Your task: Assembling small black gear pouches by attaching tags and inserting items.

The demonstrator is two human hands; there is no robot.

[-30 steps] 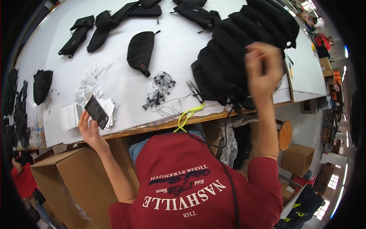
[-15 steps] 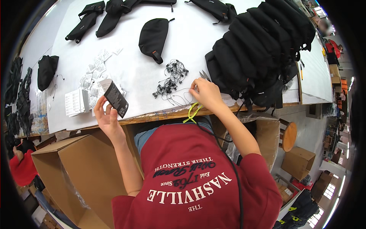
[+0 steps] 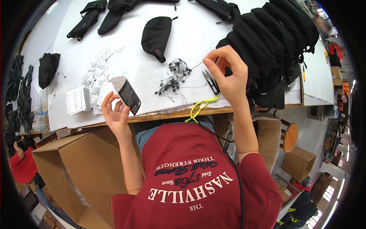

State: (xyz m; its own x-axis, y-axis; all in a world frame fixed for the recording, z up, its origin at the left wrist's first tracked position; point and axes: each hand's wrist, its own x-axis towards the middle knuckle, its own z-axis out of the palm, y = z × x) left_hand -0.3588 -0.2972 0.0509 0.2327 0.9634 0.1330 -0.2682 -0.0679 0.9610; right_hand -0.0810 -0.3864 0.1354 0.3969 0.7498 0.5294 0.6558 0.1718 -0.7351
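My left hand [image 3: 117, 117] holds a black printed hang tag [image 3: 130, 96] near the table's front edge, its top curling back to a pale side. My right hand [image 3: 231, 76] is raised, thumb and forefinger pinching the end of a thin dark tag string. That string runs toward a tangled pile of black tag strings [image 3: 176, 72] on the white table. Below my right hand lie black thread snips [image 3: 211, 82], blades apart. A neon yellow cord [image 3: 201, 105] loops at the table edge beside them.
Black bags [image 3: 267, 45] are stacked at the right, and one black pouch [image 3: 158, 36] lies beyond the strings. Small white labels [image 3: 97, 70] are scattered at the left, beside a stack of white cards [image 3: 77, 101]. A cardboard box [image 3: 95, 168] stands below the table edge.
My right hand has risen away from the table and slightly right, drawing a string up from the pile. My left hand and the hang tag have shifted a little right.
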